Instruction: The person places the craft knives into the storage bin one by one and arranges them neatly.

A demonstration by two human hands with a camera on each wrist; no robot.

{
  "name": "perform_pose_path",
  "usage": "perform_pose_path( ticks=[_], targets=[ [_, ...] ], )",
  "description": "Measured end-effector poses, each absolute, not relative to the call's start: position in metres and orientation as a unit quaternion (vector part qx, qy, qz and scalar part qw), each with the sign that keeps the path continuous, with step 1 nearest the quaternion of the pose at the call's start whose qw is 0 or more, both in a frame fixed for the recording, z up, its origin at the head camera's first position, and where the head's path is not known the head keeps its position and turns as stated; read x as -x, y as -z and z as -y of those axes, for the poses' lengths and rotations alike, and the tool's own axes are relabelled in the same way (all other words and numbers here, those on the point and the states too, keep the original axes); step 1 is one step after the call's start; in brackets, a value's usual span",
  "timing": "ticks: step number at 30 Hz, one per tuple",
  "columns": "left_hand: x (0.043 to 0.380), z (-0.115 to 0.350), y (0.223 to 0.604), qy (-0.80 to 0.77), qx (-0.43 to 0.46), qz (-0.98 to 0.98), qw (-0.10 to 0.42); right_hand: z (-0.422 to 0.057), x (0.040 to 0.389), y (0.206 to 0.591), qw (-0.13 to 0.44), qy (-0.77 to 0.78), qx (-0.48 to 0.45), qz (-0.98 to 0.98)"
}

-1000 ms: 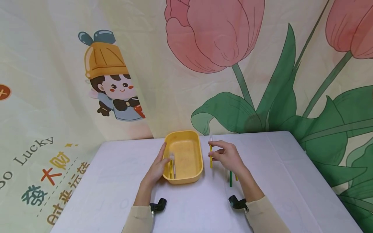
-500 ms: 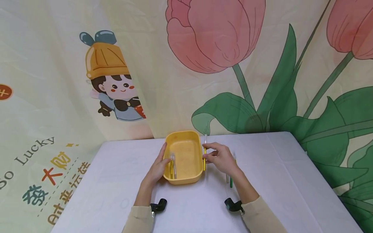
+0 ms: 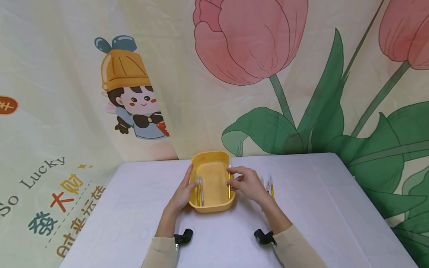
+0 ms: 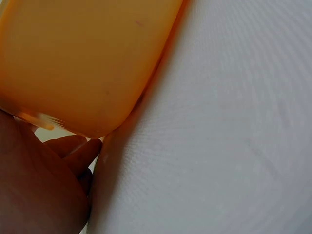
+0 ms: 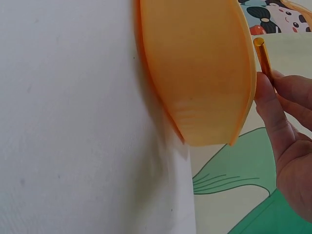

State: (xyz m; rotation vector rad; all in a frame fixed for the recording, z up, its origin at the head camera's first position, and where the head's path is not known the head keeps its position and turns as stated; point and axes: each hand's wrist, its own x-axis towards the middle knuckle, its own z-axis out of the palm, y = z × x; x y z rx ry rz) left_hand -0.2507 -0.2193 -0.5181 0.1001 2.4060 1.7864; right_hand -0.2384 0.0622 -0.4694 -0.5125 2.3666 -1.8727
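My left hand (image 3: 181, 194) grips the left side of a yellow plastic tray (image 3: 214, 209), thumb over the rim and fingers along the outer wall. In the left wrist view, that hand (image 4: 39, 185) lies against the tray's wall (image 4: 87, 63). Between thumb and fingertips, my right hand (image 3: 249, 184) pinches a slim yellow pen (image 3: 229, 191) with a clear tip end, upright over the tray's right rim. The right wrist view has the pen's yellow end (image 5: 262, 51) beside the rim. A yellow pen (image 3: 198, 195) and a paler one lie inside the tray by the left thumb.
Several more pens (image 3: 272, 190) lie on the white-covered table (image 3: 318, 223) right of the tray, partly hidden behind the right forearm. A printed cloth backdrop (image 3: 187, 123) hangs behind the table's far edge. Black wrist cameras (image 3: 264, 237) sit on both wrists.
My right hand has moved left with the yellow pen, from beside the tray to over its right rim. The left hand keeps its hold on the tray.
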Motion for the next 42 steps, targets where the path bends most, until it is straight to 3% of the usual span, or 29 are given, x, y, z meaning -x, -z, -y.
perform_pose_path(
  ticks=[42],
  targets=[
    [0.253,0.219,0.521,-0.587,-0.032,-0.806,0.069,-0.014,0.246,0.466,0.113,0.522,0.21,-0.819]
  ],
)
